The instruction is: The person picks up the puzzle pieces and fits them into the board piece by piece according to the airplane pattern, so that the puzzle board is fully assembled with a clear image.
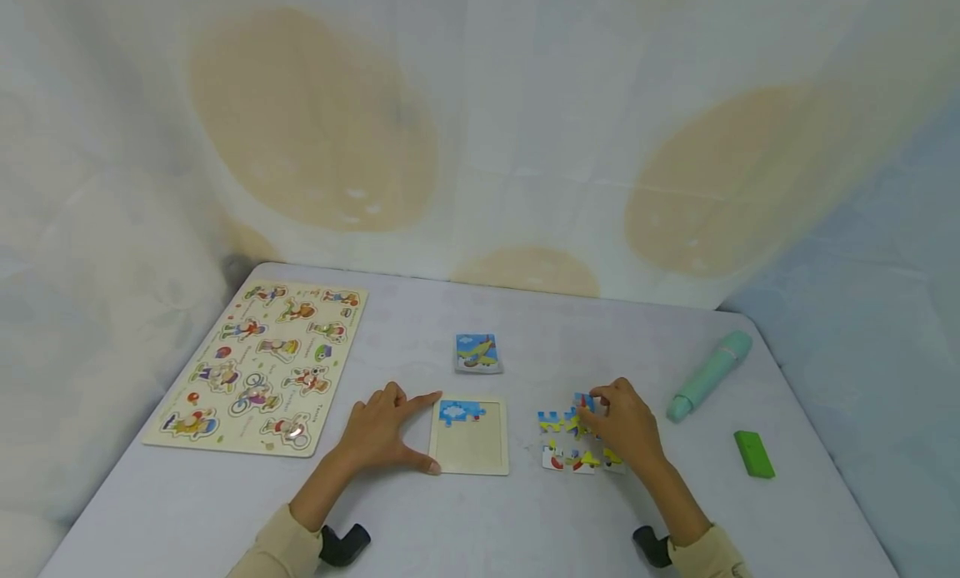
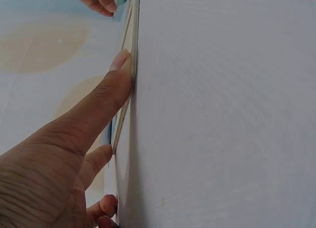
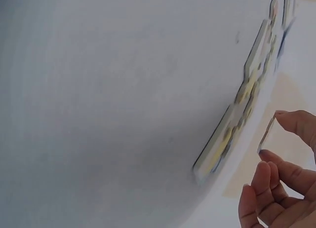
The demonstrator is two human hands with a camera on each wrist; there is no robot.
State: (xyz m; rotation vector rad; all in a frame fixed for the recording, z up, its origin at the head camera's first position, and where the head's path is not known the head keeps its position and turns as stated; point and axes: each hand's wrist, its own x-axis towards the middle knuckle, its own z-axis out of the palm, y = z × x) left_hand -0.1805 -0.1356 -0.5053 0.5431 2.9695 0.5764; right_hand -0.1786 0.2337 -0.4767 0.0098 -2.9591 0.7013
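Observation:
A square wooden puzzle tray (image 1: pixel 472 453) lies mid-table, several joined blue sky pieces (image 1: pixel 459 411) along its top edge. My left hand (image 1: pixel 386 432) is spread wide at its left side, forefinger at the upper corner and thumb at the lower one. In the left wrist view the thumb (image 2: pixel 106 90) rests against the tray's edge (image 2: pixel 134 40). My right hand (image 1: pixel 628 424) pinches a small puzzle piece (image 3: pixel 266 134) between thumb and forefinger, lifted off the table. Below and beside it lie several loose pieces (image 1: pixel 551 457) in yellow, white, blue and red.
Behind the tray lies a small airplane picture card (image 1: pixel 477 353). A large wooden peg puzzle board (image 1: pixel 255 370) with figures fills the left side. On the right are a mint-green cylinder (image 1: pixel 708 376) and a green block (image 1: pixel 753 455). White cloth with tan spots (image 1: pixel 315 120) hangs behind the table.

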